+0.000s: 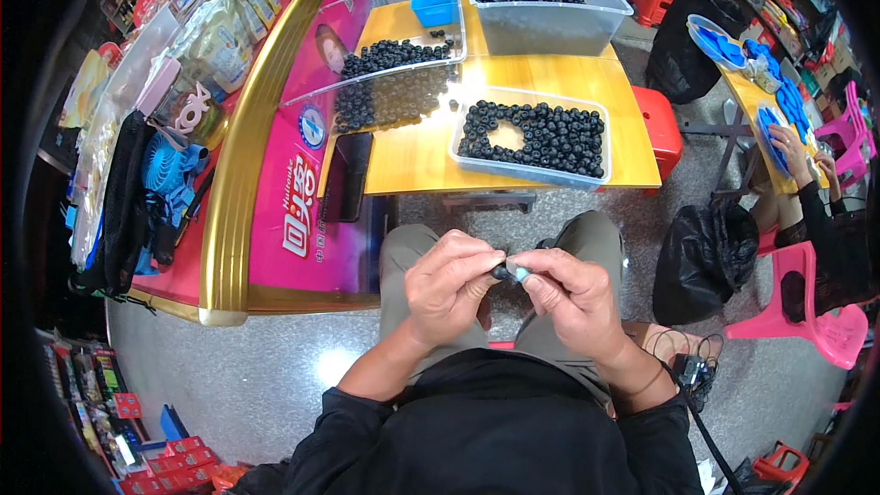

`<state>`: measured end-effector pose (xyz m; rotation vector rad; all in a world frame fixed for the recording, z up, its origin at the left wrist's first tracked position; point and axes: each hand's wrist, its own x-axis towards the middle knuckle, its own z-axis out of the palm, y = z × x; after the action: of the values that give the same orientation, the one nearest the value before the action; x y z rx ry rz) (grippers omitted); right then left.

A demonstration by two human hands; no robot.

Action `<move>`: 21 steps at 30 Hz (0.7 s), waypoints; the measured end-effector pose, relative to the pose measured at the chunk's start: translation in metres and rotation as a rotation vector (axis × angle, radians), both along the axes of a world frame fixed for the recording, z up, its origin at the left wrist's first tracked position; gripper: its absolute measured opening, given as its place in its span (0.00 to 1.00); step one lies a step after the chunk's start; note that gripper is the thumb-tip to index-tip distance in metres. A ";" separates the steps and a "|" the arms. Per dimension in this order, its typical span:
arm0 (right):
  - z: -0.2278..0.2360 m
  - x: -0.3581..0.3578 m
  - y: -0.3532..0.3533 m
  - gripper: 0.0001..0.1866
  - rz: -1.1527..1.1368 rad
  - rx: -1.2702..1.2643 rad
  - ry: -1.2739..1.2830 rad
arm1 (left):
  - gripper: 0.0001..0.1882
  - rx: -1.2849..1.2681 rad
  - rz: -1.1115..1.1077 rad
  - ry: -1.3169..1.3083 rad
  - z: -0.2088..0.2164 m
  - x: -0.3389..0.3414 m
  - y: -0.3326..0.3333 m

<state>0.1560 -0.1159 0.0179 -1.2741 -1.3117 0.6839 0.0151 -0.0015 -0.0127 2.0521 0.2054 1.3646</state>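
Observation:
My left hand (pixel 451 286) is closed in a pinch above my lap, with a small round black piece (pixel 500 271) between thumb and fingers. Facing it, my right hand (pixel 579 301) pinches a small light-blue and grey piece (pixel 522 273), its tip against or very close to the black one. Whether the two touch, I cannot tell. Ahead on the yellow table, a shallow clear tray (pixel 530 173) holds many similar black pieces (pixel 573 139), some showing a hole in the middle.
A clear bin (pixel 392 74) with black pieces and a blue basket (pixel 434 2) stands left; a deeper bin (pixel 550 29) stands behind. A phone (pixel 348 177) lies by the pink counter (pixel 275 211). Right are black bags (pixel 704 261), a pink chair (pixel 793 302) and another person's hands (pixel 796 154).

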 end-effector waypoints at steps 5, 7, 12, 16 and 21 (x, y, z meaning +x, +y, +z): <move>0.000 0.002 0.000 0.07 0.047 -0.145 0.414 | 0.10 -0.093 -0.023 0.025 0.000 0.002 -0.003; 0.004 -0.003 0.002 0.06 0.037 -0.173 0.475 | 0.10 -0.100 -0.019 0.035 0.000 0.004 -0.004; -0.005 -0.006 0.003 0.07 -0.043 -0.166 0.374 | 0.09 -0.063 -0.022 0.080 -0.003 0.007 -0.010; -0.014 0.003 0.006 0.06 0.015 -0.225 0.548 | 0.10 -0.193 -0.051 0.105 -0.004 0.006 -0.010; -0.012 0.002 0.010 0.06 0.051 -0.270 0.708 | 0.10 -0.258 -0.083 0.093 -0.007 0.008 -0.007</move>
<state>0.1578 -0.1064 0.0059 -1.0558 -0.6827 1.2427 0.0228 -0.0090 -0.0192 1.8874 0.3160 1.1300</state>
